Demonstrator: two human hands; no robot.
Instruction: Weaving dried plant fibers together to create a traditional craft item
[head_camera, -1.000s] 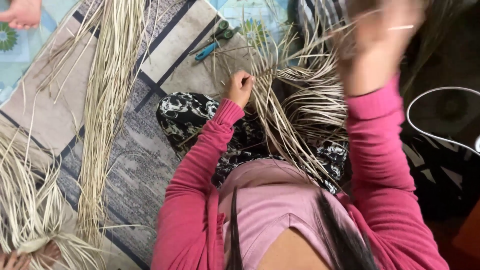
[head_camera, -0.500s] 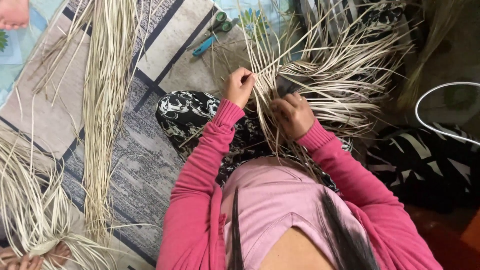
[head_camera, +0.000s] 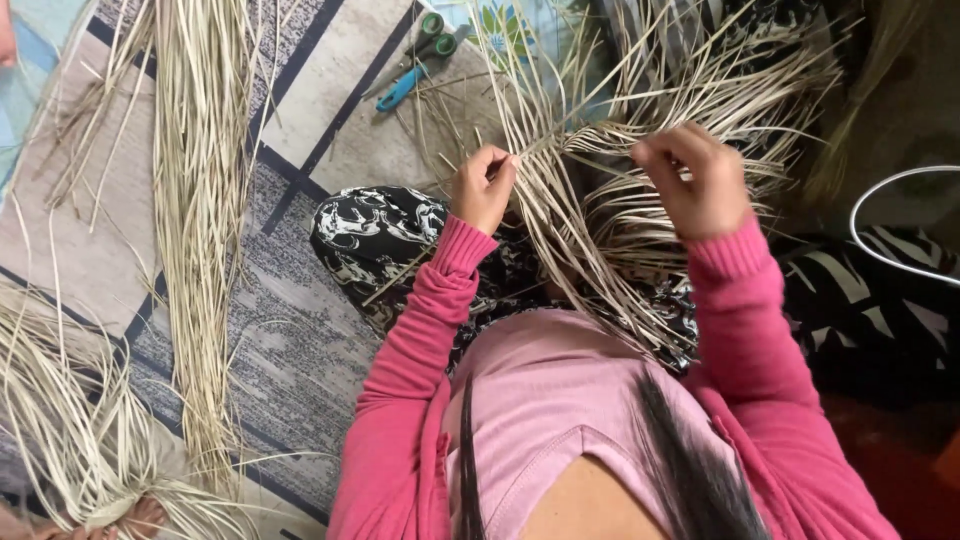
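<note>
Fingers (head_camera: 497, 163) pinch pale straw strips (head_camera: 620, 215) (both hands).

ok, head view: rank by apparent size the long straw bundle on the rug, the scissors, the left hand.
1. Long straw bundle, by far the largest.
2. Left hand and scissors look alike in size; the hand is nearer the camera, so no ranking.

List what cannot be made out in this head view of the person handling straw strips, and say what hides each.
- Left hand: fingertips buried among the strips.
- Right hand: curled, back to camera, so its grasp is hidden.
- Lap work: covered by loose strips.
- Scissors: blades under strips.
- Floor bundle: cut off by the left edge.
</note>
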